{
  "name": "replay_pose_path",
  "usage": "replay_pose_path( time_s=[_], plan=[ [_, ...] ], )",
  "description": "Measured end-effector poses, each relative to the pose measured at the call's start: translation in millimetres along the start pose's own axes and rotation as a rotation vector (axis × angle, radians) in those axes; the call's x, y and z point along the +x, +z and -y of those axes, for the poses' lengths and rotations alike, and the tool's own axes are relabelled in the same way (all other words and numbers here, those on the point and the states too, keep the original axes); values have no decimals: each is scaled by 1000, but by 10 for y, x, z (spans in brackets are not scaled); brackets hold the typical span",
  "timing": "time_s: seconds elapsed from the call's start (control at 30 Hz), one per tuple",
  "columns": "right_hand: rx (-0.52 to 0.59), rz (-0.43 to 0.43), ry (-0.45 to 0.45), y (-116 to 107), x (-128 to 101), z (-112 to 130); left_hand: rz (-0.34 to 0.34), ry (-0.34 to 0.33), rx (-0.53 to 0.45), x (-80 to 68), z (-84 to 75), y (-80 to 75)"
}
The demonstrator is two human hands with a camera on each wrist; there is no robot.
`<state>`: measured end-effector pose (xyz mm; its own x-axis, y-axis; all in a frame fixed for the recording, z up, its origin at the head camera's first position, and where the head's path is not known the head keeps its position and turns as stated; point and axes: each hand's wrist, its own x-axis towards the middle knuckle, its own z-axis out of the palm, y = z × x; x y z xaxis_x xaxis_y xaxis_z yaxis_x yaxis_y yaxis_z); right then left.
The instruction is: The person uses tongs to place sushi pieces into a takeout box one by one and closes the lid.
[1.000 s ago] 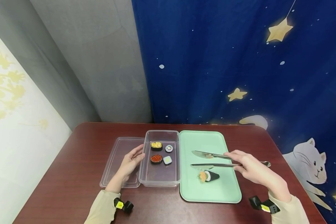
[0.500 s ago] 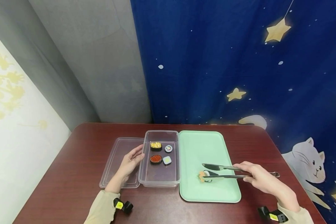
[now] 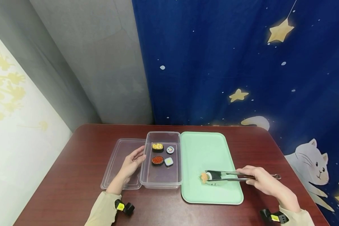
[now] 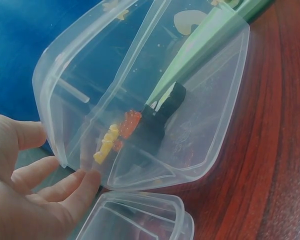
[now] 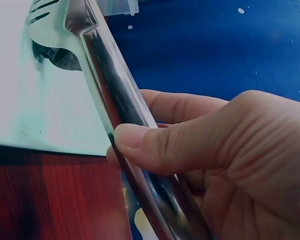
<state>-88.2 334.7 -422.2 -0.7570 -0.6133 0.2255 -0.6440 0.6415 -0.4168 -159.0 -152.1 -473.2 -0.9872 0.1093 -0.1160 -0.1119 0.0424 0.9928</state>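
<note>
hand roll is lying on the green tray, sitting between the arms of the metal tongs, its orange end poking out toward the clear container! right hand is pinching those tongs, thumb pressing one arm. left hand is resting loosely spread fingers against the container's outer side, while four sushi pieces are sitting inside.

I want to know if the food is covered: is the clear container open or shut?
Open: nothing covers the top of the clear container, and the clear lid lies on the table to its left.
</note>
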Motion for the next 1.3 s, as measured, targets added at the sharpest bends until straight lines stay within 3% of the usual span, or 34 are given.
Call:
replay_pose_path(
  time_s=[0.7,1.03,1.3],
  plan=[
    [27,-66,-64,-30,82,9,-4,0,-7,-3,-10,3],
    [26,-85,-63,-182,359,168,-1,-7,12,-8,-13,7],
    [51,-45,-71,-225,717,359,-3,-2,17,-21,-44,14]
  ],
)
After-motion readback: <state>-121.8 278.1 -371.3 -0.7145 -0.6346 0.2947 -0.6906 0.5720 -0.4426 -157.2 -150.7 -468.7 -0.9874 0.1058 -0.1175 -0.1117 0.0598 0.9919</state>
